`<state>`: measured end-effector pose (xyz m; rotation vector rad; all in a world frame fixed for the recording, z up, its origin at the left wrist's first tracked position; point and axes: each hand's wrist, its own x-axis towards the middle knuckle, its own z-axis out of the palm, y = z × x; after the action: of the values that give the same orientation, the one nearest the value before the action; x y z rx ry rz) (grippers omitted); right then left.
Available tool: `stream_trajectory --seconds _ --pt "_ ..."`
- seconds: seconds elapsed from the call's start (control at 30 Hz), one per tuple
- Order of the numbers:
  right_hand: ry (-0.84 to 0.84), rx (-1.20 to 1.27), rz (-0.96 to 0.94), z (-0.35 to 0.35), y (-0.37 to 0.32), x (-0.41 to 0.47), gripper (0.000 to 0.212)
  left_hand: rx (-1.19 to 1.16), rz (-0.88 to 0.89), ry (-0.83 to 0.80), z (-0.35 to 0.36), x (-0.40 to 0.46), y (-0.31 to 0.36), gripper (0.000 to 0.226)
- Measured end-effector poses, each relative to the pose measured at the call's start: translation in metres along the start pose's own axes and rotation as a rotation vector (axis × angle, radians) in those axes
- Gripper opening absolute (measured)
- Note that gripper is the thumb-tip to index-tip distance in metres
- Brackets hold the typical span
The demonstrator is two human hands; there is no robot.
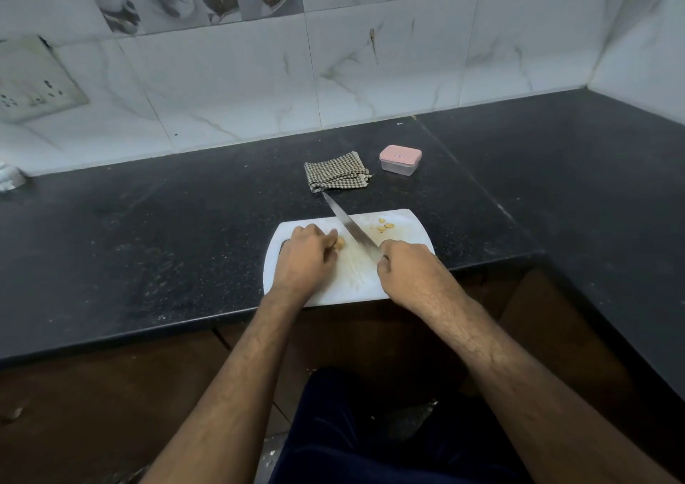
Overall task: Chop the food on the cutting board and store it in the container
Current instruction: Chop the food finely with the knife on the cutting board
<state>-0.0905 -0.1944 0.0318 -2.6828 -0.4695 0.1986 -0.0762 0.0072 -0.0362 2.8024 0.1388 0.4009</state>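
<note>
A white cutting board (404, 228) lies at the front edge of the black counter. My left hand (305, 255) rests on the board's left half and pinches a small yellowish piece of food (340, 242) at its fingertips. My right hand (406, 265) grips the handle of a knife (350, 226), whose long blade runs up and left over the board, just right of the held piece. A few cut yellowish slices (383, 226) lie near the board's far right. A small clear container (400, 160) with a pink lid stands closed beyond the board.
A folded checked cloth (336, 172) lies just behind the board, left of the container, near the knife tip. The black counter (148, 224) turns a corner on the right. A tiled wall with a socket plate (33, 83) stands behind.
</note>
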Motion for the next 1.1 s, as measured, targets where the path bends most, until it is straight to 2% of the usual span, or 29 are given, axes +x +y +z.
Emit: stream_trajectory --seconds 0.17,0.33,0.47,0.8,1.0,1.1 --pt "-0.004 -0.011 -0.010 0.004 -0.001 -0.006 0.015 0.008 0.008 0.024 0.004 -0.001 0.004 0.033" --pt "-0.065 -0.022 0.034 0.004 -0.005 -0.007 0.011 -0.161 -0.122 0.018 0.000 -0.001 0.007 0.037" --pt "-0.086 -0.043 0.035 0.003 -0.008 -0.005 0.009 -0.194 -0.168 0.004 -0.003 0.002 0.007 0.035" --pt "-0.083 -0.102 -0.002 0.006 -0.011 -0.003 0.010 0.027 -0.124 0.006 0.002 0.001 0.012 0.028" --pt "-0.115 -0.123 -0.007 -0.001 -0.009 -0.006 0.008 0.019 -0.166 0.027 0.005 0.002 0.012 0.031" --pt "-0.125 -0.139 -0.018 -0.005 -0.010 -0.007 0.015 0.042 -0.166 0.024 0.007 0.002 0.011 0.034"
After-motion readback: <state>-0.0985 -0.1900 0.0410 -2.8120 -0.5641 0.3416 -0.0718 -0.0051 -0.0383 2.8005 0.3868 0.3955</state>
